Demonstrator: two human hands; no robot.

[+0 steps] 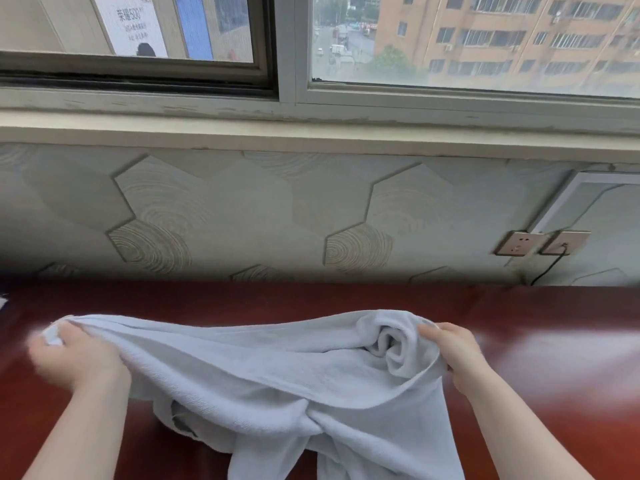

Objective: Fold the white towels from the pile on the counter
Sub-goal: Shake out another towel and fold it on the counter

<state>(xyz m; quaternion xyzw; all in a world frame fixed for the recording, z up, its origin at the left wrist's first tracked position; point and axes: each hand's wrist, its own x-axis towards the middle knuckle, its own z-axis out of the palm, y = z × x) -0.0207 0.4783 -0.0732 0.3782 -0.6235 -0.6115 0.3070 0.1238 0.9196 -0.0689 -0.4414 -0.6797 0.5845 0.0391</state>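
A white towel (263, 372) is stretched between my two hands above the dark red counter (540, 341). My left hand (78, 355) grips its left end, fingers curled round a bunched corner. My right hand (453, 351) grips the right end, where the cloth is twisted into a roll. The towel's lower part hangs crumpled toward the counter's near edge and runs out of the frame at the bottom. No pile of other towels is in sight.
A wall with hexagon-patterned paper (242, 216) rises behind the counter, with a window sill (311, 133) above it. Two wall sockets (540, 242) sit at the right, a black cable (549, 268) plugged into one. A small object shows at the far left edge (2, 301).
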